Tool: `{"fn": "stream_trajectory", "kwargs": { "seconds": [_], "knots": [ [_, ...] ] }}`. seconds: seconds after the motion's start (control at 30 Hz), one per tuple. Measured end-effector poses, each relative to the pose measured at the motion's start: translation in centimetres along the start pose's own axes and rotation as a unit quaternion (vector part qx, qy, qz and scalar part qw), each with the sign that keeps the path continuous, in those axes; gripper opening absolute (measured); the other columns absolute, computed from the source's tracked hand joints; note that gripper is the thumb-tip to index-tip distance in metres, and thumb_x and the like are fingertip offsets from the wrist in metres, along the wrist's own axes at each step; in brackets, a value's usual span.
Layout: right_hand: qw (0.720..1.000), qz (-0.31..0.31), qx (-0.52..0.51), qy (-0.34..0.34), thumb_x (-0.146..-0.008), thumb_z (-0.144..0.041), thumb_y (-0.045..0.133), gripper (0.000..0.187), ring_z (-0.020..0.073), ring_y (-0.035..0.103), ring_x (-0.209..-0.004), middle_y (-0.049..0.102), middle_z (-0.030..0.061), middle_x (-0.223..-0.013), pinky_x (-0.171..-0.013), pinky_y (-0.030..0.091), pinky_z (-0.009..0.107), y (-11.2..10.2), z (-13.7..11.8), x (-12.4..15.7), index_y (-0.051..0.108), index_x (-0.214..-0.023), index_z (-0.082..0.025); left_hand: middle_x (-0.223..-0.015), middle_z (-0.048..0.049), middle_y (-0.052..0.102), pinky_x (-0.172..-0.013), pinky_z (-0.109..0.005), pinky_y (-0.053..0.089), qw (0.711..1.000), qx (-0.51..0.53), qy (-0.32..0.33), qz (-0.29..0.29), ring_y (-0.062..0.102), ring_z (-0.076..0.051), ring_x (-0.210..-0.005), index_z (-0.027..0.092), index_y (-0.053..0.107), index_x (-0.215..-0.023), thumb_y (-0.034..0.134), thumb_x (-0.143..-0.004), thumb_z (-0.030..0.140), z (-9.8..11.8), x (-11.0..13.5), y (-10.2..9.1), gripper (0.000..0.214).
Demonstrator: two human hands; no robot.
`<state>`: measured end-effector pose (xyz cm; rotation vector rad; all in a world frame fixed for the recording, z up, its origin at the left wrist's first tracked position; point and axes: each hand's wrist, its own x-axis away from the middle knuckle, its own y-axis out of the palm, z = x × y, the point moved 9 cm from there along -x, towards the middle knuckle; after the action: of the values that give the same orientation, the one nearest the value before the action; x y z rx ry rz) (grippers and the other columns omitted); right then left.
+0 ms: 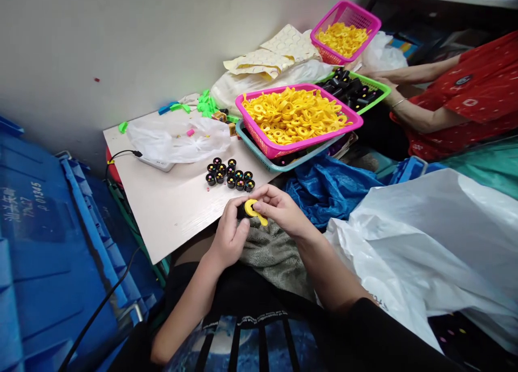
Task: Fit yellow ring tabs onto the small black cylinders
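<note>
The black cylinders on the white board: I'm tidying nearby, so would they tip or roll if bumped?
The black cylinders stand on end on the smooth white board, so a bump would probably slide or tip them. Once on their sides, their round bodies would likely roll. They look rigid, probably plastic.

Plastic rings (295,116) fill a basket (267,151) (set on a tray (275,167)) behind the caps (229,173) on the board (170,210).

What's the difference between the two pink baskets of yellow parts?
The nearer pink basket looks larger than the far pink basket. The nearer one is heaped with big yellow rings; the far one's yellow pieces look smaller. The nearer one sits on a teal tray; the far one doesn't. Both are pink mesh-sided plastic baskets.
</note>
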<state>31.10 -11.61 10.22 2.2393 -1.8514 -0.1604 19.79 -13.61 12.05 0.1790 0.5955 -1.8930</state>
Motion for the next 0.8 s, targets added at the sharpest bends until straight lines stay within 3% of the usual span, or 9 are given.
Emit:
{"fn": "stream_trajectory", "kwargs": {
  "seconds": [0.2, 0.33, 0.43, 0.57, 0.7, 0.8],
  "knots": [
    [0.999, 0.046, -0.002, -0.016, -0.069, -0.048, 0.079, 0.036, 0.009, 0.048, -0.052, 0.056, -0.0046, -0.062, -0.05, 0.041, 0.023, 0.2, 0.4, 0.1, 0.064, -0.087, -0.02, -0.117, -0.0102, 0.054, -0.094, -0.038, 0.045, 1.0, -0.021, -0.016, 0.013, 0.053, -0.021, -0.108, 0.019, 0.044, -0.126, 0.039, -0.096, 0.031, -0.3, 0.0, 0.0, 0.033],
    [0.998, 0.061, -0.024, -0.01, -0.067, -0.046, 0.08, 0.04, 0.0086, 0.045, -0.051, 0.051, -0.0077, -0.06, -0.049, 0.039, 0.021, 0.2, 1.2, 0.2, 0.056, -0.088, -0.023, -0.11, -0.0086, 0.055, -0.09, -0.035, 0.046, 0.999, -0.028, -0.014, 0.023, 0.054, -0.02, -0.102, 0.02, 0.047, -0.12, 0.039, -0.097, 0.035, 0.1, -0.2, 0.0, 0.028],
    [0.996, 0.06, -0.061, 0.009, -0.063, -0.048, 0.083, 0.047, 0.0102, 0.05, -0.06, 0.054, -0.0057, -0.071, -0.055, 0.043, 0.022, 0.3, 2.0, 0.4, 0.053, -0.09, -0.025, -0.104, -0.0067, 0.054, -0.085, -0.033, 0.046, 0.998, -0.034, 0.025, 0.037, 0.054, -0.018, -0.095, 0.021, 0.048, -0.114, 0.037, -0.097, 0.033, 1.1, -0.3, -0.1, 0.024],
    [0.994, -0.024, -0.093, 0.044, -0.067, -0.061, 0.075, 0.052, 0.017, 0.057, -0.084, 0.06, 0.0029, -0.09, -0.072, 0.048, 0.028, 2.4, 2.8, 0.9, 0.062, -0.098, -0.022, -0.106, -0.0079, 0.055, -0.095, -0.04, 0.038, 0.98, -0.14, 0.124, 0.065, 0.05, -0.022, -0.106, 0.021, 0.046, -0.118, 0.034, -0.096, 0.031, 3.5, -0.1, -0.1, 0.028],
    [0.991, -0.022, -0.128, 0.026, -0.065, -0.061, 0.077, 0.048, 0.0165, 0.055, -0.076, 0.057, 0.0021, -0.081, -0.069, 0.046, 0.028, 3.1, 2.4, 1.3, 0.064, -0.087, -0.021, -0.103, -0.0081, 0.053, -0.095, -0.042, 0.04, 0.971, -0.148, 0.166, 0.089, 0.048, -0.024, -0.108, 0.022, 0.043, -0.122, 0.037, -0.093, 0.032, 4.6, 0.1, -0.3, 0.031],
    [0.987, -0.016, -0.151, 0.046, -0.065, -0.06, 0.077, 0.046, 0.0183, 0.057, -0.079, 0.06, 0.0038, -0.086, -0.071, 0.047, 0.029, 3.5, 2.7, 1.3, 0.063, -0.086, -0.021, -0.104, -0.0084, 0.051, -0.092, -0.042, 0.042, 0.973, -0.131, 0.163, 0.096, 0.048, -0.024, -0.106, 0.023, 0.043, -0.121, 0.037, -0.093, 0.033, 3.9, 0.3, -0.3, 0.031]
  ]
}}
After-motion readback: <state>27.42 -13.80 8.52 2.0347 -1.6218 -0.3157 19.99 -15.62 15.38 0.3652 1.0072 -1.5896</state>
